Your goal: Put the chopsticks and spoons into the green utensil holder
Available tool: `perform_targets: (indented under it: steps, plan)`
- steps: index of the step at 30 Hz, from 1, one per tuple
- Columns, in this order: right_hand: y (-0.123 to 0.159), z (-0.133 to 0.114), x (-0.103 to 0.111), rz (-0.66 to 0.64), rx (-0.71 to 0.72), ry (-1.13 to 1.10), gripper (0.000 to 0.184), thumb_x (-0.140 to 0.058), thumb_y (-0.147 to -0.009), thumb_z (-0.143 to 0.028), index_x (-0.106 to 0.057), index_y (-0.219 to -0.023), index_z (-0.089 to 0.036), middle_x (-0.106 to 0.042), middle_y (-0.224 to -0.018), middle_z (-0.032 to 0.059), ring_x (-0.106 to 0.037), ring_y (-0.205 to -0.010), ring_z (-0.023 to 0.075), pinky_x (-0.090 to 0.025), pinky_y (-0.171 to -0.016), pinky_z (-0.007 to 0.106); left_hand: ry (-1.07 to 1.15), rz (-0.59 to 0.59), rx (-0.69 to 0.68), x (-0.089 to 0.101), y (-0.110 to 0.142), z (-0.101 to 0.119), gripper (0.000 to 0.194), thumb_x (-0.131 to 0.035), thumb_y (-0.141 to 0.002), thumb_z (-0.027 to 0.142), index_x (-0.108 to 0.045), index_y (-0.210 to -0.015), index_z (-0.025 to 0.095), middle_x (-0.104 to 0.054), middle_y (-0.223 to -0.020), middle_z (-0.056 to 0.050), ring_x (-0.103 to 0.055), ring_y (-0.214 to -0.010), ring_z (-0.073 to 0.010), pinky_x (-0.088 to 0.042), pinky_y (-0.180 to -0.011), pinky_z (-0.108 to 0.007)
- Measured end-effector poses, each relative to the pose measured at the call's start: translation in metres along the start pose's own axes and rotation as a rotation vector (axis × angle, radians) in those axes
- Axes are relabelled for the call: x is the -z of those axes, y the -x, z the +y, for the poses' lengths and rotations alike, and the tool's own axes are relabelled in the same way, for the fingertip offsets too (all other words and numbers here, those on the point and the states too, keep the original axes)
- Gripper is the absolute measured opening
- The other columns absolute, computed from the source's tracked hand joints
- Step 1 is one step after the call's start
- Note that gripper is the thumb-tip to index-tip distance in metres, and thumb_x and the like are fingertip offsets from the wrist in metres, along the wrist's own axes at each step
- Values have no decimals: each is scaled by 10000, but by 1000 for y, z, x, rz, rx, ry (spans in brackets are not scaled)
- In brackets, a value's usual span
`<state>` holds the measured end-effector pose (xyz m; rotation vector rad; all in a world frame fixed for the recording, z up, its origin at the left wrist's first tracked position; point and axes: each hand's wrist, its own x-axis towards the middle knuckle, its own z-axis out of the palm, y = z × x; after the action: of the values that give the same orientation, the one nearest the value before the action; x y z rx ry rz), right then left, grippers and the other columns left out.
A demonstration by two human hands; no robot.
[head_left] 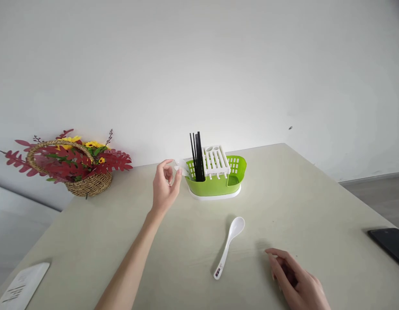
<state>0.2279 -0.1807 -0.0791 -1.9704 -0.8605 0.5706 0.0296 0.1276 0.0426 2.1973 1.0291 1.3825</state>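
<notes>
At mid-frame, the left hand [177, 167] meets smooth white pieces [183, 164] at the left end of one green, perforated basket [212, 187]; whether it grips them, I can't tell. Lower centre, one glossy spoon [229, 244] slants, bowl toward upper right; the right hand [268, 253], lower right, curls loosely open.

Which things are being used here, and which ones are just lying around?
Seemingly being used:
pale thing at the left hand
green basket
black sticks
probably the white spoon

Seemingly just lying around:
flower basket
dark phone
flat white thing, lower left
</notes>
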Motion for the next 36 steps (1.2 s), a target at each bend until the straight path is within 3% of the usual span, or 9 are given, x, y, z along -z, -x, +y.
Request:
perform_targets:
  steps: [3, 6, 8, 13, 19, 23, 28, 32, 36]
  plan:
    - [0, -1, 0, 11, 3, 1, 424, -518, -917, -665, -707, -1004, -295, -633, -666, -31, -570, -572, 144, -461, -557, 196, -39, 166, -124, -1, 4, 11, 271, -574, -996, 392, -492, -1186, 216, -412, -772, 56, -422, -623, -116, -405, -631, -257]
    - [0, -1, 0, -4, 17, 2, 415, -515, -927, -649, -701, -1015, -289, -629, -664, -27, -566, -570, 147, -464, -568, 200, -34, 197, -278, -5, 14, 26, 199, -563, -992, 292, -472, -1155, 223, -423, -815, 41, -408, -613, -106, -396, -614, -254]
    - [0, 0, 1, -12, 11, 2, 407, -513, -931, -642, -694, -1024, -290, -627, -666, -30, -568, -574, 146, -468, -586, 199, -18, 85, -348, -9, 24, 38, 184, -547, -989, 232, -469, -1155, 231, -437, -808, 42, -420, -598, -101, -381, -579, -237]
    - [0, 1, 2, -33, -18, -5, 411, -516, -927, -650, -691, -1040, -295, -627, -682, -39, -565, -593, 139, -459, -592, 192, -153, -460, -398, -30, 52, 66, 136, -500, -1025, 288, -508, -1152, 239, -588, -827, 31, -578, -620, -107, -431, -582, -232]
    - [0, -1, 0, -12, 10, -39, 423, -526, -929, -644, -699, -1060, -281, -625, -665, -36, -562, -577, 142, -463, -588, 197, -508, -810, -283, -67, 90, 87, 642, -632, -929, 556, -444, -1395, 156, -619, -1313, -162, -726, -870, -267, -542, -629, -352]
    - [-1, 2, -1, 10, 24, -32, 444, -515, -932, -647, -707, -1083, -275, -630, -658, -35, -569, -572, 139, -465, -568, 188, -679, -889, -239, -84, 107, 98, 590, -636, -955, 470, -475, -1404, 124, -597, -1364, -212, -732, -881, -276, -549, -649, -353]
    - [-8, 17, 4, -91, 68, 15, 450, -517, -938, -641, -714, -1075, -261, -678, -699, -14, -627, -574, 137, -497, -557, 174, -784, -879, -275, -92, 116, 103, 408, -628, -962, 325, -550, -1314, 134, -642, -1218, -154, -712, -839, -233, -531, -627, -324]
    - [-10, 21, 4, -118, 71, 34, 444, -514, -934, -642, -716, -1062, -268, -688, -709, -12, -635, -571, 137, -500, -551, 175, -831, -922, -319, -92, 120, 101, 323, -680, -844, 143, -595, -1156, 145, -629, -1060, -89, -653, -716, -183, -498, -568, -296]
    - [-4, 10, 0, -21, 36, -3, 439, -503, -930, -654, -712, -1034, -282, -665, -689, -20, -607, -581, 143, -481, -565, 190, -849, -953, -353, -88, 121, 98, 372, -695, -750, 51, -608, -1099, 145, -600, -1029, -83, -631, -745, -180, -487, -558, -268]
